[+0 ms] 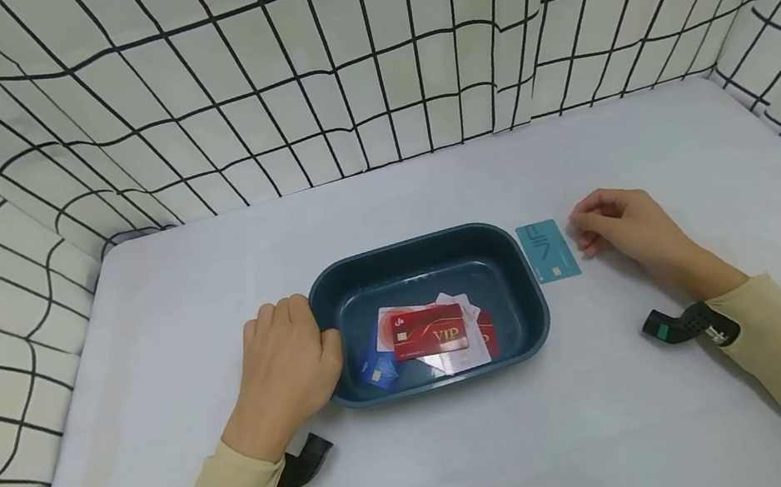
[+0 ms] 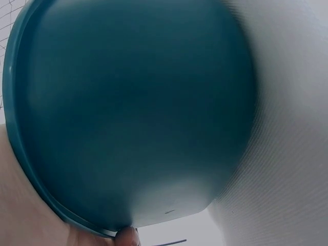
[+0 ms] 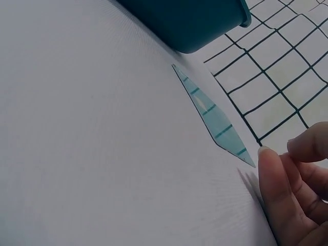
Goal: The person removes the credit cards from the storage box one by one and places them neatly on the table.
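A dark teal plastic tray [image 1: 429, 244] stands on the white table, with several cards inside. On top of them lies a red VIP card [image 1: 429, 332], over white cards and next to a blue card [image 1: 380, 369]. My left hand [image 1: 286, 368] grips the tray's left end; in the left wrist view a fingertip [image 2: 127, 237] shows at the rim. Just right of the tray a light teal card [image 1: 548, 251] lies flat on the table. Close to its right edge is my right hand [image 1: 627, 233], fingers loosely curled and holding nothing. The right wrist view shows a small gap between its fingers and that card.
Black wire grid panels [image 1: 370, 53] rise behind the table and along both sides. White tablecloth [image 1: 542, 448] spreads in front of the tray. A dark wrist device [image 1: 692, 325] sits at my right cuff, another [image 1: 305, 461] at my left.
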Action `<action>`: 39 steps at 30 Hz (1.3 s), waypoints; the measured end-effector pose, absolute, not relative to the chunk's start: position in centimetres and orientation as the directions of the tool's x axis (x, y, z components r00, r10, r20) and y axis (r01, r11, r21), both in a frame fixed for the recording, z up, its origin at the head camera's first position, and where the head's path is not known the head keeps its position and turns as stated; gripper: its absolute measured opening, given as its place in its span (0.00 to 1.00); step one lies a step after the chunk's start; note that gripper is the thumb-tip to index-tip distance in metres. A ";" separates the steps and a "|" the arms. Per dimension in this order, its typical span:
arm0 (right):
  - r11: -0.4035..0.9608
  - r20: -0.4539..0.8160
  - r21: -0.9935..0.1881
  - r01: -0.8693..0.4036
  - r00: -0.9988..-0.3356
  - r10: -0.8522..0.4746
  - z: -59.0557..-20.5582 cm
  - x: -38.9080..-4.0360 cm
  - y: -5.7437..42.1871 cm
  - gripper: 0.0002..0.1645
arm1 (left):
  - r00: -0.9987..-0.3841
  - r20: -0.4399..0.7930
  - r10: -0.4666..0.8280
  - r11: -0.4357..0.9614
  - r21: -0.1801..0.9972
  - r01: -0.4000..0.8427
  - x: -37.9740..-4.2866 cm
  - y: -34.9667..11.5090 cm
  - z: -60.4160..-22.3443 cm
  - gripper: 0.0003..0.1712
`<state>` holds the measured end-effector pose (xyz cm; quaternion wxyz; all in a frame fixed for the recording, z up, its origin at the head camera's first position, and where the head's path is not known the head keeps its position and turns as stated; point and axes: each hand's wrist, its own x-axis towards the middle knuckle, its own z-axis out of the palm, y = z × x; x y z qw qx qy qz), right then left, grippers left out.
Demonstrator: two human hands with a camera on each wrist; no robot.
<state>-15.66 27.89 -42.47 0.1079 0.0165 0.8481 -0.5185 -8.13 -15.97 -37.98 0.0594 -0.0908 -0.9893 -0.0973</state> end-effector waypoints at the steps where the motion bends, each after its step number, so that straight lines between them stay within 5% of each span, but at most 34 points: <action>1: 0.459 -0.202 -0.877 0.141 -0.976 -0.086 -42.4 -15.6 27.9 0.22 | -0.976 0.136 0.169 0.964 0.182 0.192 -8.2 -15.9 -37.9 0.08; 20: 0.512 -0.022 -0.855 -0.084 -0.980 -0.197 -37.9 -14.3 24.2 0.16 | -0.972 0.157 0.176 0.970 0.139 0.198 -8.0 -15.9 -37.7 0.11; 28: 0.548 0.077 -0.798 -0.250 -0.945 -0.319 -35.2 -14.0 21.6 0.08 | -0.971 0.179 0.161 0.973 0.134 0.186 -7.8 -16.0 -38.0 0.13; 39: 0.513 0.089 -0.794 -0.326 -0.897 -0.432 -34.3 -13.8 19.2 0.05 | -0.966 0.192 0.171 0.973 0.122 0.197 -7.8 -16.2 -38.0 0.12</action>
